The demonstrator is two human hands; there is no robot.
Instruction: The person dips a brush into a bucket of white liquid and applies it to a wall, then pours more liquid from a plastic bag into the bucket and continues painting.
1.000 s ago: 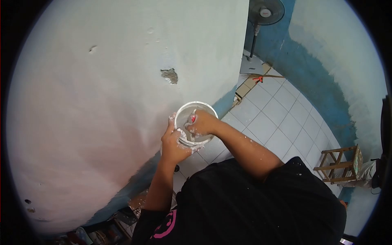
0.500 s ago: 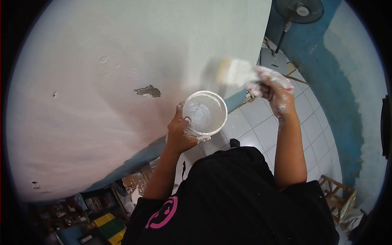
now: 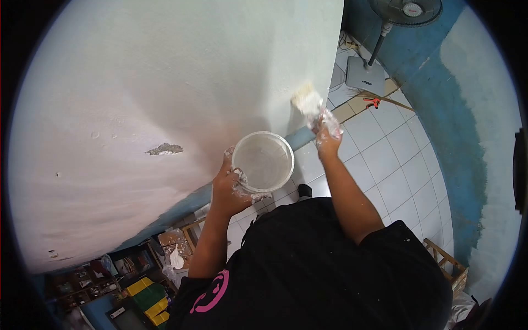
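My left hand (image 3: pixel 230 190), smeared with white paint, is closed round the side of a whitish plastic bucket (image 3: pixel 263 163). The bucket's mouth faces up toward me, and pale residue coats its inside. In my right hand (image 3: pixel 329 136), also covered in white, is a paintbrush (image 3: pixel 309 102) whose bristles are loaded with white paint. The bristles overlap the lower edge of the wall (image 3: pixel 220 66) in this view, up and to the right of the bucket. Fresh pale paint covers much of this wall; a chipped grey patch (image 3: pixel 165 149) shows at its left.
A standing fan (image 3: pixel 407 11) is at the upper right, its base on the white floor tiles (image 3: pixel 379 148). An orange-handled tool (image 3: pixel 373 103) lies close by. A partly painted blue wall (image 3: pixel 456 137) curves along the right. Cluttered shelves (image 3: pixel 82 286) fill the lower left; a wooden stool (image 3: pixel 448 264) stands lower right.
My right hand has moved left and down with the paintbrush, bringing the bristles to the wall's edge. The bucket sits slightly lower and further left, and the view has shifted.
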